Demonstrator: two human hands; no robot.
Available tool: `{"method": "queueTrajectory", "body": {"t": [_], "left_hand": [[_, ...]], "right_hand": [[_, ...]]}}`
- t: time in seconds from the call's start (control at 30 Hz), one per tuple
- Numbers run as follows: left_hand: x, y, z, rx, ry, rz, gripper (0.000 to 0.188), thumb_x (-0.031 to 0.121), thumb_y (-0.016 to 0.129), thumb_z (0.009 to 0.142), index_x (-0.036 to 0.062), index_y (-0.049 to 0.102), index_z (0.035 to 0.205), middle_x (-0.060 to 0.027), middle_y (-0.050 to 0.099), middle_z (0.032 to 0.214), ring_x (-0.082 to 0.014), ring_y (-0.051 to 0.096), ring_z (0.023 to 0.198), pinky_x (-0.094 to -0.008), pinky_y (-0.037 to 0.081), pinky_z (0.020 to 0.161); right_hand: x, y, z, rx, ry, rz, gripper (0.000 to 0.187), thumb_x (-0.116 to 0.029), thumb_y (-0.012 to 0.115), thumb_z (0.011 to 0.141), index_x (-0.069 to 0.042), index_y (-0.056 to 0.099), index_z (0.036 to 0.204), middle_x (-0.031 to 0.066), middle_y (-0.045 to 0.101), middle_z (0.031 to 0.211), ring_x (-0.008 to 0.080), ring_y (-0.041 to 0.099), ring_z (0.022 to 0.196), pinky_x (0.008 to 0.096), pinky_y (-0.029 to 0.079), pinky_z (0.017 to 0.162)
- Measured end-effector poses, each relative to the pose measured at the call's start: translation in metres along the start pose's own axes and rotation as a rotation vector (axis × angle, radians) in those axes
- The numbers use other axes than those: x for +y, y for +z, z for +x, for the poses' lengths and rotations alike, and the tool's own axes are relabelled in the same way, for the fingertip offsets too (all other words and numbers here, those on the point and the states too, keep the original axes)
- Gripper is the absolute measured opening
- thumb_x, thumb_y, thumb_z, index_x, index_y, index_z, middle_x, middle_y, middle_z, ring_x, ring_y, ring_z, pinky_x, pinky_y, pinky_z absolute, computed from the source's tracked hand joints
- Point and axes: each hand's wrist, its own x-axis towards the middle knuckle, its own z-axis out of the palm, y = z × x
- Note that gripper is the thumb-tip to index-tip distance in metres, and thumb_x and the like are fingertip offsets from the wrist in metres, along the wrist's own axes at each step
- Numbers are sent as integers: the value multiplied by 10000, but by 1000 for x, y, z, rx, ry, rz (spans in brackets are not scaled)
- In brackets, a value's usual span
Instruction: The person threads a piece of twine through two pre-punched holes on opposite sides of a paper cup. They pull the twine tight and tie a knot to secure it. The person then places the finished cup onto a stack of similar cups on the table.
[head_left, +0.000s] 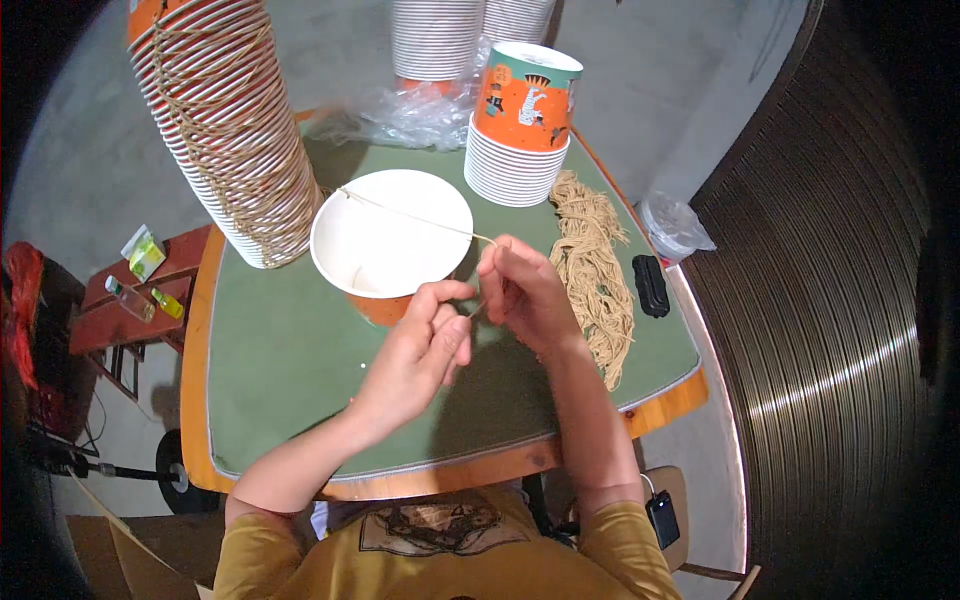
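Observation:
A white-lined paper bucket [385, 235] with an orange outside stands upright on the green tabletop. A thin tan cord [415, 215] runs from its far left rim across its mouth to my right hand [525, 290], whose fingers are pinched on it just right of the bucket. My left hand [425, 345] is in front of the rim, thumb and fingers closed; a short bit of cord shows between the two hands. A bundle of loose tan cords [590, 260] lies right of my right hand.
A tall, leaning stack of corded buckets [225, 140] rises at the left. Another stack of orange-and-green buckets [520, 130] stands at the back right, near crumpled clear plastic [410, 125]. A black oblong object [651, 286] lies by the right edge; a red bench [135, 290] stands left.

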Motion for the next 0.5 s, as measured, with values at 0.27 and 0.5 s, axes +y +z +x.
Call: {"method": "queueTrajectory", "body": {"t": [0.27,0.5], "left_hand": [[-17,-32,-24,12,-234,290,174,195,477,1018,55,579,1025,5,563,707,-47,507,591,-221,412,518],[-11,-38,-29,189,406,980,244,-23,564,807,43,528,1038,-118,565,816,-312,599,704,-408,504,604]], "right_hand": [[0,6,4,169,44,-307,245,-294,537,966,-59,598,930,27,583,652,101,557,570,245,455,531],[-3,32,0,490,-338,-1204,194,-240,590,935,-61,594,1008,75,621,764,136,589,599,287,487,579]]}}
